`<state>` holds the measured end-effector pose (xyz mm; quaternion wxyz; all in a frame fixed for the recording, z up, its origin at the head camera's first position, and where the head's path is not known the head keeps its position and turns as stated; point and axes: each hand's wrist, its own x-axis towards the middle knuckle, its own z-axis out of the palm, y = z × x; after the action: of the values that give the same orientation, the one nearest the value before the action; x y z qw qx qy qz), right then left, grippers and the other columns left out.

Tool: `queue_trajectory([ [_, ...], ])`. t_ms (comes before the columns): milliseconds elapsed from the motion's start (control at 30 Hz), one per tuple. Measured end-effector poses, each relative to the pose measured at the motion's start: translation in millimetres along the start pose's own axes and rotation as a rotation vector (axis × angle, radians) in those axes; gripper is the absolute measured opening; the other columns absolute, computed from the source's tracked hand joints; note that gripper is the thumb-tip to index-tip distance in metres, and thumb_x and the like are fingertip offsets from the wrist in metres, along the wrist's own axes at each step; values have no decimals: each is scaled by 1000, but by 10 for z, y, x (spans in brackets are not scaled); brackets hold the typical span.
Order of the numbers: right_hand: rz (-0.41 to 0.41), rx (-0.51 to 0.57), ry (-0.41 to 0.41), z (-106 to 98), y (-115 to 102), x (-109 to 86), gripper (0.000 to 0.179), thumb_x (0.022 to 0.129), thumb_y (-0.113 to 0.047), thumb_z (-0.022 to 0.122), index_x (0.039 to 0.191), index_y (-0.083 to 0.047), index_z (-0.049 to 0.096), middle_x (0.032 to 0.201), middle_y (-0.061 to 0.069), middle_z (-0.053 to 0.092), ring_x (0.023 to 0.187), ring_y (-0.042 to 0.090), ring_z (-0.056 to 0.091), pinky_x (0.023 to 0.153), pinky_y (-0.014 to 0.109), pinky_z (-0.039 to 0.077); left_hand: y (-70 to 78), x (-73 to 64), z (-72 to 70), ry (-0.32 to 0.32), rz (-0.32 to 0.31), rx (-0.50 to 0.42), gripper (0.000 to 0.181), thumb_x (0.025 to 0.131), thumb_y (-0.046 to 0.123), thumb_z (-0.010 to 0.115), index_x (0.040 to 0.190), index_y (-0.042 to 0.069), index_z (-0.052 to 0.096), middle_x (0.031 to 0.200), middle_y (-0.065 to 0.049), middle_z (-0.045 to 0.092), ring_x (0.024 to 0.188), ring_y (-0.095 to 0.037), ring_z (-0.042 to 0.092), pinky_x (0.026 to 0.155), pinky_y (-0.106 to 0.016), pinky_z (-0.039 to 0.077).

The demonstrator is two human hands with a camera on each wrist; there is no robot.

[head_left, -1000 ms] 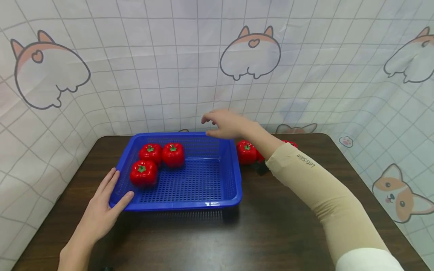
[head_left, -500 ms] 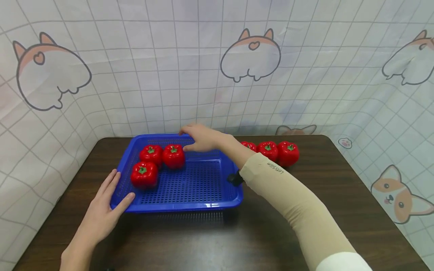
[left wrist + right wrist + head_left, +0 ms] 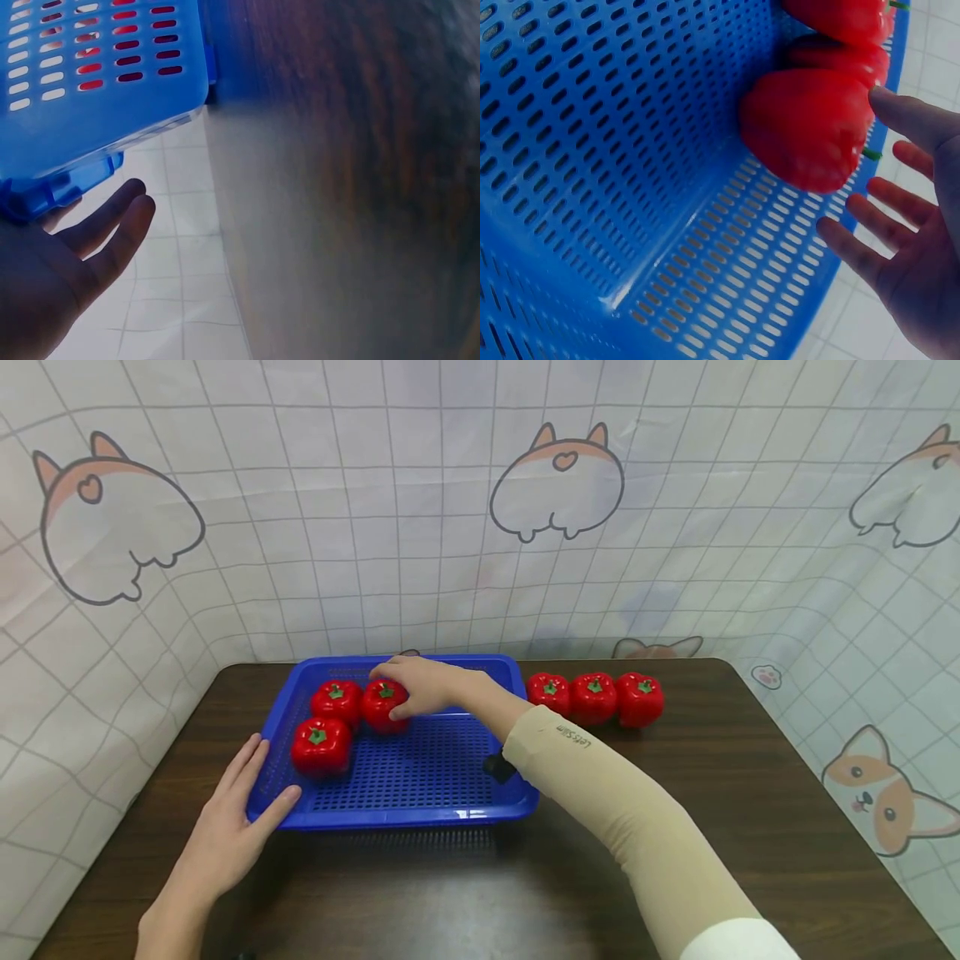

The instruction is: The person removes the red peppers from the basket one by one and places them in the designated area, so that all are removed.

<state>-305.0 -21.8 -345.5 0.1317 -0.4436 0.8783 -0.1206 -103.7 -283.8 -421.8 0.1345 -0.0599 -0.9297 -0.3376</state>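
A blue plastic basket (image 3: 420, 817) with slotted walls stands on the table, with three red bell peppers in its left part. My left hand (image 3: 223, 835) lies at the basket's left front corner, thumb over the front rim, fingers straight along the left side. In the left wrist view those fingers (image 3: 120, 232) extend past the rim. My right hand (image 3: 423, 685) reaches over the basket to the rightmost pepper (image 3: 381, 706) inside. The right wrist view shows its thumb right at that pepper (image 3: 810, 127), the other fingers spread beside it. Behind it sit the back-left pepper (image 3: 335, 700) and front-left pepper (image 3: 318, 749).
Three more red bell peppers stand in a row right of the basket: one near the basket (image 3: 549, 692), a middle one (image 3: 594, 697) and an outer one (image 3: 640, 700). Brown wooden table (image 3: 675, 768) surrounds the basket. A patterned white cloth wall (image 3: 450, 527) rises behind.
My right hand has moved left and down from above the basket's back right to the rightmost pepper inside. The left hand has stayed at the corner.
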Motion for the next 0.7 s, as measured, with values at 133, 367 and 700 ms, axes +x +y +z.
queue_trajectory([
  [133,-4,-4,-2,40,-6,36,63,100,-25,69,156,-14,44,158,8,41,142,22,41,112,36,41,2,1,0,0,0,-1,78,102,38,63,163,7,25,170,-14,16,148,-52,22,108,-77,23],
  [367,3,-27,-30,98,-21,76,64,99,-24,71,157,-17,44,160,8,39,144,25,40,113,40,40,7,5,1,-8,-9,-1,79,102,40,63,164,8,25,170,-14,16,148,-52,22,108,-78,23],
  [700,6,6,-30,139,-10,73,52,96,-18,76,142,-17,52,137,7,50,122,18,52,102,33,48,-8,3,16,6,10,-8,78,101,37,64,163,7,26,170,-14,17,148,-52,23,109,-77,23],
])
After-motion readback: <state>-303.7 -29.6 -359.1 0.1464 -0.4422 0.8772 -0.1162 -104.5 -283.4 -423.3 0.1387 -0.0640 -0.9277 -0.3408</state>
